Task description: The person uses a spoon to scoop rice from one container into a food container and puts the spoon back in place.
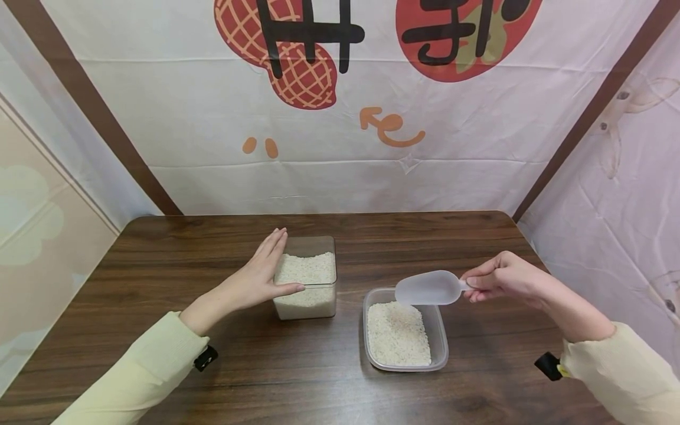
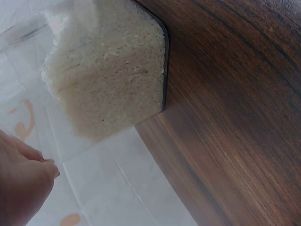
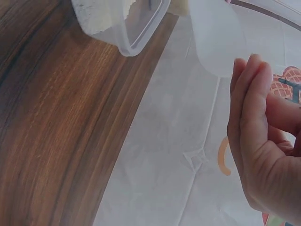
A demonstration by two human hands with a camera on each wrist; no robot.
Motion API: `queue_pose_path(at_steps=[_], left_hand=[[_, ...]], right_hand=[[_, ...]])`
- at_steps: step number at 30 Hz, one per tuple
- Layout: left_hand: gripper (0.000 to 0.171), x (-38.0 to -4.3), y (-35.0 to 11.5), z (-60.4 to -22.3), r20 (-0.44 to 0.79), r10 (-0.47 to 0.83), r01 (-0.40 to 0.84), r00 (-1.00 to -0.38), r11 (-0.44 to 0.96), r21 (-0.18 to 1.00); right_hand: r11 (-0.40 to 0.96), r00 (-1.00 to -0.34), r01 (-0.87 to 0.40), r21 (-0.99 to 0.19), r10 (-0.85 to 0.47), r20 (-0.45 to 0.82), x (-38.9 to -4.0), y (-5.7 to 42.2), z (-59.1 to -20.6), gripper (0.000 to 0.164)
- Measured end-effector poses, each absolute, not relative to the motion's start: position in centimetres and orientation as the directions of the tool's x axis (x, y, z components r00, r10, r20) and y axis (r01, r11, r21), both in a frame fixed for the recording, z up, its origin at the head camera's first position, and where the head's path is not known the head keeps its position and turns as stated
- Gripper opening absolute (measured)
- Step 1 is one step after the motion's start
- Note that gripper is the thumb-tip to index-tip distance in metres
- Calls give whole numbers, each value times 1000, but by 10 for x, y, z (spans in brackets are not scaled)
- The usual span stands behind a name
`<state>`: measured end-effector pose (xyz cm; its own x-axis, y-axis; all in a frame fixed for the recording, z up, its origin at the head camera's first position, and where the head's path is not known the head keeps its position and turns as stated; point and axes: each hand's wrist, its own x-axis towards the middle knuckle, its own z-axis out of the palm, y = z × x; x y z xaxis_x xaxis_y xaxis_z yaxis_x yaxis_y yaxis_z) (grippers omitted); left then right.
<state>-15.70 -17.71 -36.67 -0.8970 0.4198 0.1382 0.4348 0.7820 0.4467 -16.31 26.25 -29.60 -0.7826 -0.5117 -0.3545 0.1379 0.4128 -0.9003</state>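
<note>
A clear square canister [image 1: 306,301] partly filled with white rice [image 1: 308,270] stands left of the table's middle. My left hand [image 1: 255,277] rests at its left side, fingers straight toward the back and thumb stretched along the front rim. In the left wrist view rice [image 2: 108,75] shows through the clear wall. My right hand [image 1: 504,277] pinches the short handle of a translucent white scoop [image 1: 429,288]. The scoop lies tipped over the back rim of a low plastic tub [image 1: 440,339], which holds a slope of rice [image 1: 398,336].
Both containers stand on a dark wooden table [image 1: 212,378], the tub nearer its front edge, to the right of the canister. A white printed cloth [image 1: 329,183] hangs behind the table's far edge. More cloth [image 1: 611,195] hangs at the right side.
</note>
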Motion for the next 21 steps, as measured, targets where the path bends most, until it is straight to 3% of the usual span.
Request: queue_pose_path(at_steps=[21], left_hand=[[109, -156, -177, -366, 145, 420, 438, -896, 782, 443]], right_hand=[[355, -804, 141, -924, -503, -316, -174, 227, -282, 40]])
